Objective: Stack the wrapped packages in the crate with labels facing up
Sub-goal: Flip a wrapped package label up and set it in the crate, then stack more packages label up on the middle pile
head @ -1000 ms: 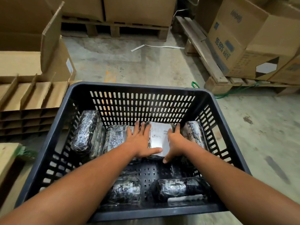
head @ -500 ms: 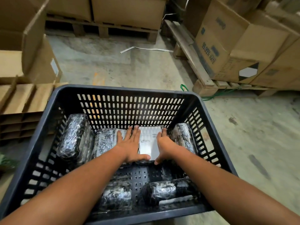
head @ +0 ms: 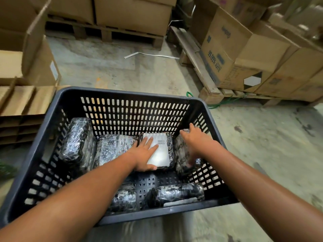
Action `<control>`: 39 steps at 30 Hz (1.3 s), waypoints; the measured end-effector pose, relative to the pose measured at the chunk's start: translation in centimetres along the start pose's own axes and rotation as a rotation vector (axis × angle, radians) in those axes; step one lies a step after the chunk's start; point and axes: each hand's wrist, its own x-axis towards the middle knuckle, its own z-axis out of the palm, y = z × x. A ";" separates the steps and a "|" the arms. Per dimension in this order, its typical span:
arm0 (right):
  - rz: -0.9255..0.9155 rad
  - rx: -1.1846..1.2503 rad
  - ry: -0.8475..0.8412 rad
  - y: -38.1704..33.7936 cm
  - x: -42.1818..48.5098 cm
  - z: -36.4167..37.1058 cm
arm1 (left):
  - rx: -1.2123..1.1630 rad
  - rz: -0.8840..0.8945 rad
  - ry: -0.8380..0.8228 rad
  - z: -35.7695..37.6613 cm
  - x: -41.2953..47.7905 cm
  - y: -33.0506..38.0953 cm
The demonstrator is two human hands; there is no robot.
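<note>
Six wrapped packages lie in the dark crate (head: 122, 94), four along its far wall and two near me, where my left hand (head: 145, 152) rests flat and open on the package (head: 161, 151) whose white barcode label faces up, my right hand (head: 195, 138) spread open on its right-hand neighbour (head: 180, 154), print unreadable.

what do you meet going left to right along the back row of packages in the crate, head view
tilted package → flat package → left hand → labelled package → right hand on the end package
</note>
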 end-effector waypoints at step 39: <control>-0.263 1.175 0.529 4.6 -0.7 -3.1 | -1.022 0.313 0.817 -7.9 -5.2 4.5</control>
